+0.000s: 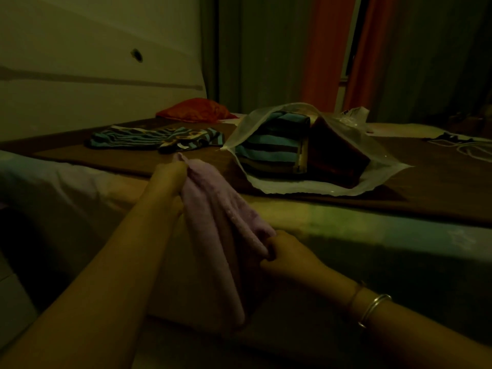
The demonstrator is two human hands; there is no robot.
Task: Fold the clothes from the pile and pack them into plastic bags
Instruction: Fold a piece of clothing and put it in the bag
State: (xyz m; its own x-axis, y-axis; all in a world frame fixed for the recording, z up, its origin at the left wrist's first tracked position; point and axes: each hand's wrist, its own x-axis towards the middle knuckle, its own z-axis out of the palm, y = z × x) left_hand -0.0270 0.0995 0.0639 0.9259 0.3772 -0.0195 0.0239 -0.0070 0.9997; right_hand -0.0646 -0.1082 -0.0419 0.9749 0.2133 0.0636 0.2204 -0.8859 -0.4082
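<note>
Dimly lit bed point(346, 209) seen from the head camera. The landmark is the open translucent plastic bag point(378, 179) lying on the brown bedspread. Inside it sit a folded blue-and-brown striped garment point(271, 150) and, to its right, a dark red folded piece point(335, 153). In front of the bag and to its left, a pale pink towel-like cloth point(215, 222) is held up off the bed between both hands. The left hand point(170, 177) grips the cloth's upper corner, nearest the bag's mouth; the right hand point(285, 254), with bangles on its wrist, pinches a lower fold, nearer the camera. Left of the bag lies an unfolded striped patterned garment point(154, 139); beyond that, behind and left of the bag, rests a red cloth point(197, 110).
</note>
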